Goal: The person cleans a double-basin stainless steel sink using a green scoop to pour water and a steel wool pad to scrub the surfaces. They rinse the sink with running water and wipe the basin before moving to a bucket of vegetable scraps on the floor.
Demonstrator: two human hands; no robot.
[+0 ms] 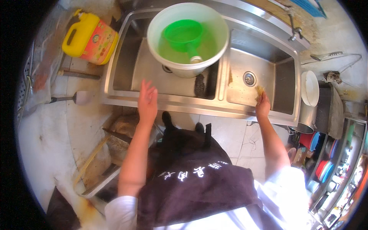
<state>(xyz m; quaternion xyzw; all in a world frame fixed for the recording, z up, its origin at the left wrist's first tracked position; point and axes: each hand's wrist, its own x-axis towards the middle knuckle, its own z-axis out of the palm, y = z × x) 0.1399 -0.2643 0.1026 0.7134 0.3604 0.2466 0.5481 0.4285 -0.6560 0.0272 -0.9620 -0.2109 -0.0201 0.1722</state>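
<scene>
My right hand (pixel 262 105) holds a yellowish scouring pad or cloth (pixel 259 91) over the front edge of the right basin (pixel 261 64) of a steel double sink. My left hand (pixel 148 99) hangs above the front rim of the left basin (pixel 143 74), fingers apart, holding nothing. A large white bucket (pixel 187 70) stands in that left basin, toward its back. Inside it, a green plastic dipper (pixel 184 34) rests in water, its handle against the bucket's near rim. A dark scrubber or patch (pixel 199 85), which I cannot tell apart, lies beside the bucket.
A yellow jug (pixel 89 38) with a printed label lies left of the sink, near a scraper (pixel 77 98) and a rod (pixel 79 74). A tap (pixel 296 33) is at the back right. White bowls (pixel 310 88) and a shelf of stacked basins (pixel 324 171) are on the right.
</scene>
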